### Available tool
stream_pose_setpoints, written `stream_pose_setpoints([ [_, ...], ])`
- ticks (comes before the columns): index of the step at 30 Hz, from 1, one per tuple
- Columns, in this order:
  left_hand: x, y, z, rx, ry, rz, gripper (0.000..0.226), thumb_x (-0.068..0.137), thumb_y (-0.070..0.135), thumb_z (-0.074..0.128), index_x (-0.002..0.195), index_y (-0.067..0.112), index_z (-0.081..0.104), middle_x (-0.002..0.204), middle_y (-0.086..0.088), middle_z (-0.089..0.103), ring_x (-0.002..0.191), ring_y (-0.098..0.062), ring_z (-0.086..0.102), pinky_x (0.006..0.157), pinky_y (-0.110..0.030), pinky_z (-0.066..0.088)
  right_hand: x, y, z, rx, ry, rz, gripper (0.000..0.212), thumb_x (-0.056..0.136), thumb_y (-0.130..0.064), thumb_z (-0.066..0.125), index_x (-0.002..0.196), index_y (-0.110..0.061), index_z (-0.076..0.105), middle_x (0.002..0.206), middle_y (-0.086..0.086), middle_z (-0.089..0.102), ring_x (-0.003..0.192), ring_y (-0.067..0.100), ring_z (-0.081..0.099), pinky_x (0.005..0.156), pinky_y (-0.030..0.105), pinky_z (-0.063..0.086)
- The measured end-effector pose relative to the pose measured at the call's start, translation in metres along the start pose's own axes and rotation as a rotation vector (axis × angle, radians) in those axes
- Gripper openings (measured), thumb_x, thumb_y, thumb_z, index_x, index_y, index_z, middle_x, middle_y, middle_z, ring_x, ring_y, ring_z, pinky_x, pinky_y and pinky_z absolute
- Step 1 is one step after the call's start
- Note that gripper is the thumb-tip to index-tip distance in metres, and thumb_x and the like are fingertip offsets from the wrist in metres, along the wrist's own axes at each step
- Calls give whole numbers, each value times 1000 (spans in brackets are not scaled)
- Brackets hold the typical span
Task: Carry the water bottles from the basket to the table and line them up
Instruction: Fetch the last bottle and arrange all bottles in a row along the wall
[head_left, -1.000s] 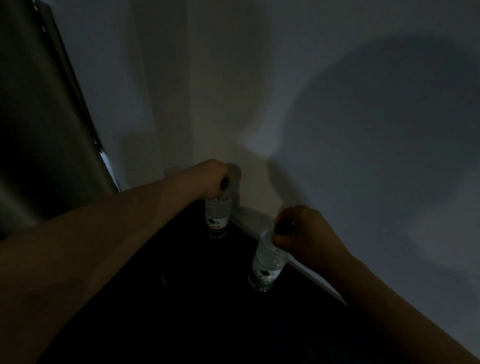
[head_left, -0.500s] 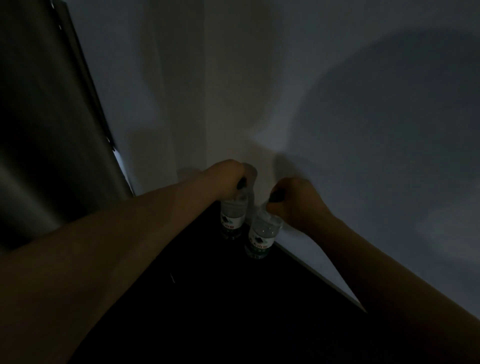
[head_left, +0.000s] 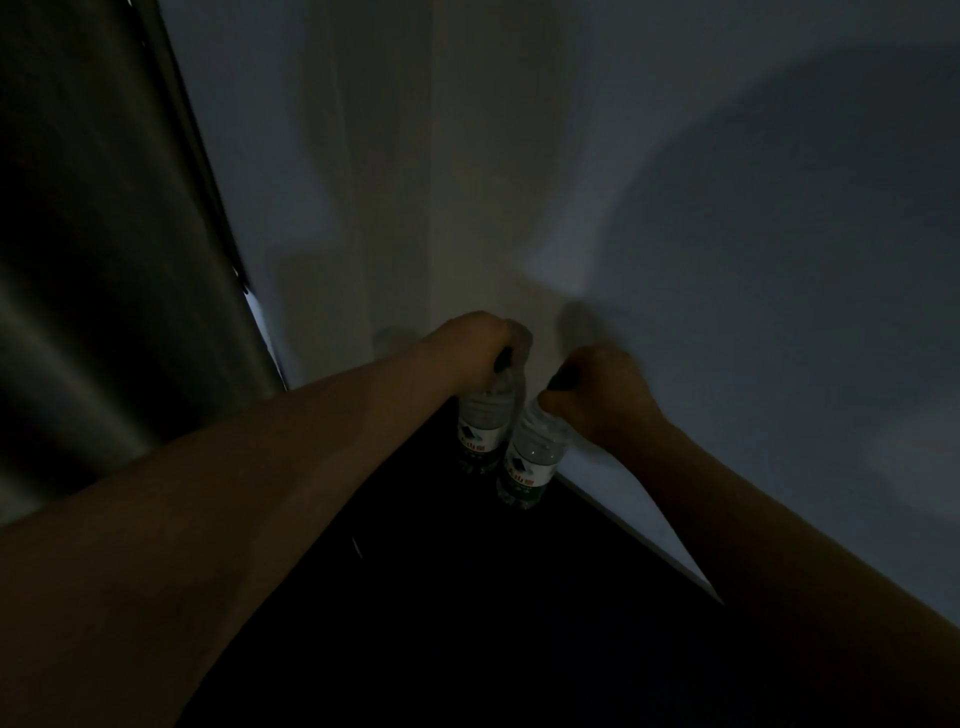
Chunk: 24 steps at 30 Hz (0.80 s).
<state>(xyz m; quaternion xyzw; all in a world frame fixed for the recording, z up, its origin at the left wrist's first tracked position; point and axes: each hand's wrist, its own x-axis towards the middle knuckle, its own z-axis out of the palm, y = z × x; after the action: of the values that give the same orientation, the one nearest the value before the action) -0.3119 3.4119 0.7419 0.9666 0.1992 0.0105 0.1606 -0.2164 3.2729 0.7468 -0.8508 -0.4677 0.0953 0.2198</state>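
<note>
Now the two water bottles stand side by side at the far corner of the table, a little toward 6 o'clock from the middle of the view. The left-hand bottle is nearest the corner, and the right-hand bottle is just beside it at about its 4 o'clock. Their labels are so close that I cannot say whether they touch. Both look upright, the right one perhaps leaning slightly. Their bases melt into the dark tabletop, so I cannot be sure both are fully set down.

Each bottle is held at the top. The left hand has its fingers curled down over the dark cap of its bottle, and the right hand is closed round the neck and cap of the other.

A second ago the right-hand bottle was well apart from its neighbour, out toward 5 o'clock along the table's edge. It has since been drawn in beside the left-hand one, which has kept its place in the corner. I take that as the lining-up step nearly finished for this pair, with only the letting go remaining.

A pale wall fills the view from 12 to 3 o'clock, and a dark panel stands at 9 to 10 o'clock. No basket is in view.
</note>
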Motion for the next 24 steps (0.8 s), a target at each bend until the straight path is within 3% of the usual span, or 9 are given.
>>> stream_pose_setpoints([
  [3,-2,0,0,-1,22,12,34,82,3,63,116,7,61,112,-22,60,101,-34,58,72,-28,38,0,1,3,5,19,22,21,79,-12,66,83,9,66,85,28,66,83,37,64,69,38,50],
  [12,0,1,0,28,-8,-14,33,83,5,63,116,9,61,114,-19,60,103,-32,58,73,-30,41,0,4,7,55,49,54,18,75,-11,69,67,2,60,71,21,63,71,32,63,57,34,45],
  [17,-1,2,-1,14,7,-8,30,82,4,63,112,8,62,112,-20,60,101,-33,58,70,-27,38,1,7,7,26,57,40,22,79,-11,67,86,9,65,85,27,66,81,36,63,68,40,50],
  [21,1,5,-1,36,-29,-30,37,85,8,62,122,10,57,118,-20,58,108,-32,56,73,-27,36,-3,8,5,27,37,45,23,82,-17,68,90,4,62,86,19,64,84,31,62,63,29,42],
  [24,-1,8,-1,50,-24,-40,42,85,5,60,126,10,54,122,-21,55,111,-34,54,79,-32,42,-13,8,-1,54,37,75,35,83,-24,70,101,4,59,92,18,63,88,31,62,70,36,50],
])
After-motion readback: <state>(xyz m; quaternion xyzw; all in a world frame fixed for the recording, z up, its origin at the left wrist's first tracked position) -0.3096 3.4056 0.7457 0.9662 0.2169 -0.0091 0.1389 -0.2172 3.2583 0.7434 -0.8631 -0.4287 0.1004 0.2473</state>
